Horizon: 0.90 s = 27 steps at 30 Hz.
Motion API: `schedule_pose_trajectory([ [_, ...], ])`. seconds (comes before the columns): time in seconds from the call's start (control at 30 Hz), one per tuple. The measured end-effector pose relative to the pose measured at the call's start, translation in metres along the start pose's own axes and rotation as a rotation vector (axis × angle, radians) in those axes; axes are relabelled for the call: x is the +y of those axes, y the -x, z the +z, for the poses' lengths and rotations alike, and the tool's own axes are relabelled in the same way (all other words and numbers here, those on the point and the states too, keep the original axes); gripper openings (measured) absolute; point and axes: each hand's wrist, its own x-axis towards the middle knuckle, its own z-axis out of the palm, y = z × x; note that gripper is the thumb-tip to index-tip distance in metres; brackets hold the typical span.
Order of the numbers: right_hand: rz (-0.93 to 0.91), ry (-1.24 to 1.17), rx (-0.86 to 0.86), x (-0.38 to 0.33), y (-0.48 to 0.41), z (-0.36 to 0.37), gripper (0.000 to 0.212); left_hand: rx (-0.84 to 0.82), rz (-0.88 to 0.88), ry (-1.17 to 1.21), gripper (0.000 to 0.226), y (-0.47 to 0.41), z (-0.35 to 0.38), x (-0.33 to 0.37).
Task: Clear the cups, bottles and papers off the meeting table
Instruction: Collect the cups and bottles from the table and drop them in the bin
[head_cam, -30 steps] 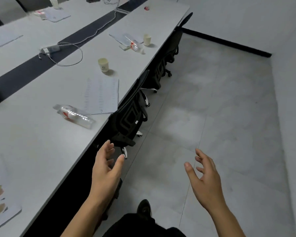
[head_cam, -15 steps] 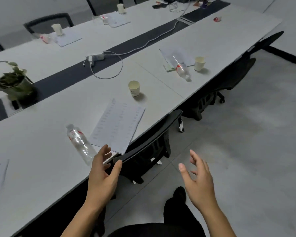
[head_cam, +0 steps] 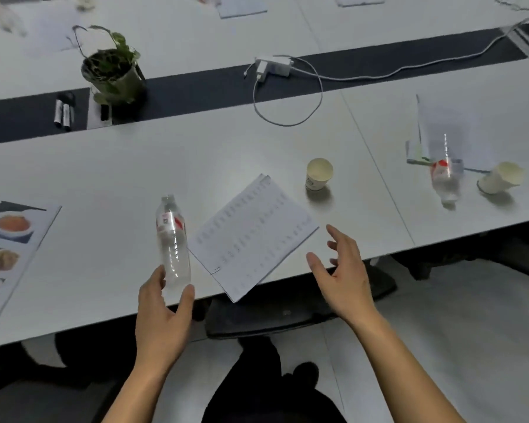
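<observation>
Overlapping bottle base, left hand.

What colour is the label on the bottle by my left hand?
Red and white, on the clear plastic bottle; head view.

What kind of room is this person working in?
Probably an office meeting room: a long white table with a chair pushed under it, printed papers and a paper cup left at the seats.
</observation>
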Motion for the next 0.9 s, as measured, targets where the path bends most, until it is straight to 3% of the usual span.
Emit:
schedule_pose_trajectory([
  [0.23,0.146,0.056,0.121,0.033,-0.128,0.053,0.097,0.069,-0.237,-0.299,0.1,-0.104,0.056,-0.054],
  [0.4,0.238,-0.025,0.351,0.05,-0.205,0.083,0.129,0.123,-0.186,-0.384,0.09,-0.133,0.08,-0.084],
  [0.5,0.23,-0.077,0.444,0.054,-0.237,0.089,0.119,0.086,-0.126,-0.418,0.082,-0.132,0.082,-0.092],
  [0.63,0.261,-0.111,0.391,0.041,-0.239,0.082,0.09,0.062,-0.128,-0.294,0.083,-0.128,0.07,-0.086],
  [0.9,0.043,-0.185,0.214,-0.045,-0.119,0.045,0.085,0.216,-0.027,0.049,0.085,-0.08,0.015,0.008],
])
